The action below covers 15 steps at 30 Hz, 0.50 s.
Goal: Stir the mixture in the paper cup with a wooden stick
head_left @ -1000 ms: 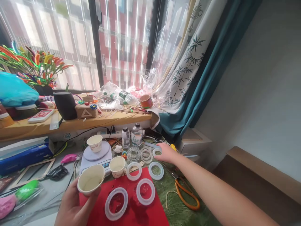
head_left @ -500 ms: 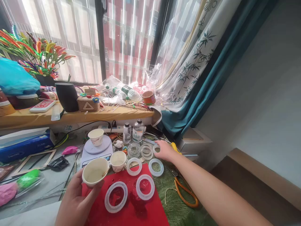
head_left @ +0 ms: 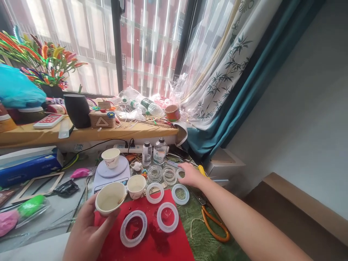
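My left hand (head_left: 88, 228) is wrapped round a white paper cup (head_left: 111, 203), tilted slightly toward me, with a thin stick at its right inner rim. At the back right, my right hand (head_left: 191, 174) has its fingers closed at a translucent ring mold (head_left: 179, 173); the fingertips are partly hidden. On the red sheet (head_left: 119, 250) lie a left ring mold (head_left: 122, 232) and a right ring mold (head_left: 176, 219). Farther back sit another ring mold (head_left: 148, 192) and a bluish ring mold (head_left: 187, 195). Stacked clear rings (head_left: 155, 174) lie left of my right hand.
A second paper cup (head_left: 136, 186) stands behind the held one. Another cup (head_left: 111, 158) rests on a scale (head_left: 123, 168). Two clear bottles (head_left: 159, 154) stand at the back. Orange-handled scissors (head_left: 217, 237) lie beneath my right forearm. A cluttered sill (head_left: 136, 132) runs behind.
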Each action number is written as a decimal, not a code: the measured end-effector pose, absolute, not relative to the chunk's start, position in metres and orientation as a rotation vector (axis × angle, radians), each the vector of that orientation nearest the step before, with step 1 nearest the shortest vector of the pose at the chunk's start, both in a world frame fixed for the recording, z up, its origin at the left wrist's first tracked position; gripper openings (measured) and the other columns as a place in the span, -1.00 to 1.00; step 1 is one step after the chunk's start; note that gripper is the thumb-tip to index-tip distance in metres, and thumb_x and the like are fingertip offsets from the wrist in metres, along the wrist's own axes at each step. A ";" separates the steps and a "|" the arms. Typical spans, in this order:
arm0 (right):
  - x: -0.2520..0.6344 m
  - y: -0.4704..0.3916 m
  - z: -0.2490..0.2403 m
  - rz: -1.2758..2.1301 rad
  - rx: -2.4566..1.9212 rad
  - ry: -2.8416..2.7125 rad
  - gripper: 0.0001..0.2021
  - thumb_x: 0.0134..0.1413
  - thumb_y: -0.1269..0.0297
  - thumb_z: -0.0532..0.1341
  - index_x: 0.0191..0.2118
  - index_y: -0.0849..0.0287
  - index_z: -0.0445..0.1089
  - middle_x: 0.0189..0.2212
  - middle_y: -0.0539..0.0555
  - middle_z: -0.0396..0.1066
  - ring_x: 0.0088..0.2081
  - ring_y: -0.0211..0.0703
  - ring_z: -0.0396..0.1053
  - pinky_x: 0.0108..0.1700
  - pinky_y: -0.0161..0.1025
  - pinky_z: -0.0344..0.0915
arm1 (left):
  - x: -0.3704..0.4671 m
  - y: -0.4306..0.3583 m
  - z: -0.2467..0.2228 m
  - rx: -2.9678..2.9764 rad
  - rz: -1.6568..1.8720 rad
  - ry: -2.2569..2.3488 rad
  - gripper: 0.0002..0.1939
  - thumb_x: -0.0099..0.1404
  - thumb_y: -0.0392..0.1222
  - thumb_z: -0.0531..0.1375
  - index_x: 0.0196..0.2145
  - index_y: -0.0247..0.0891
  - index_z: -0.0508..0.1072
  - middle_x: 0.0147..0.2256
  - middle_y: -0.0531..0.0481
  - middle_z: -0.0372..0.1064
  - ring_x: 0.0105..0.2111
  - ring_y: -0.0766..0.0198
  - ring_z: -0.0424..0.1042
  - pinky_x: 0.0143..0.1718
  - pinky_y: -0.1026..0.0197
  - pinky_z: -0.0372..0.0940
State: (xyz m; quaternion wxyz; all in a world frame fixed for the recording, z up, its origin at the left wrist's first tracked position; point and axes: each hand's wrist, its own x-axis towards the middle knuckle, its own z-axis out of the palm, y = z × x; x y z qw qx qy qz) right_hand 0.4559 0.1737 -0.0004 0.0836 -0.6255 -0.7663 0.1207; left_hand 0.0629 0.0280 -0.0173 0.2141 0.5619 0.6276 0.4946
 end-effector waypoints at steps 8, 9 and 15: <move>0.458 0.173 0.002 0.292 -1.865 -2.235 -0.46 0.36 0.20 0.45 0.36 0.14 0.43 0.34 0.24 0.43 0.36 0.26 0.38 0.38 0.29 0.34 | 0.068 0.025 -0.016 1.515 1.426 1.746 -0.29 0.25 0.46 0.35 0.13 -0.08 0.55 0.17 -0.21 0.63 0.18 -0.33 0.57 0.19 -0.27 0.44; 0.459 0.172 0.005 0.285 -1.863 -2.229 -0.40 0.29 0.26 0.47 0.38 0.16 0.41 0.33 0.26 0.43 0.36 0.26 0.37 0.40 0.26 0.32 | 0.068 0.024 -0.015 1.497 1.425 1.742 -0.28 0.24 0.46 0.35 0.14 -0.08 0.55 0.17 -0.21 0.62 0.19 -0.33 0.56 0.21 -0.29 0.43; 0.453 0.149 0.036 0.289 -1.774 -2.234 -0.25 0.11 0.34 0.39 0.44 0.19 0.36 0.30 0.31 0.44 0.34 0.22 0.36 0.43 0.08 0.29 | 0.071 0.020 -0.008 1.401 1.445 1.692 -0.25 0.19 0.43 0.40 0.17 -0.06 0.51 0.19 -0.18 0.59 0.23 -0.30 0.53 0.27 -0.27 0.37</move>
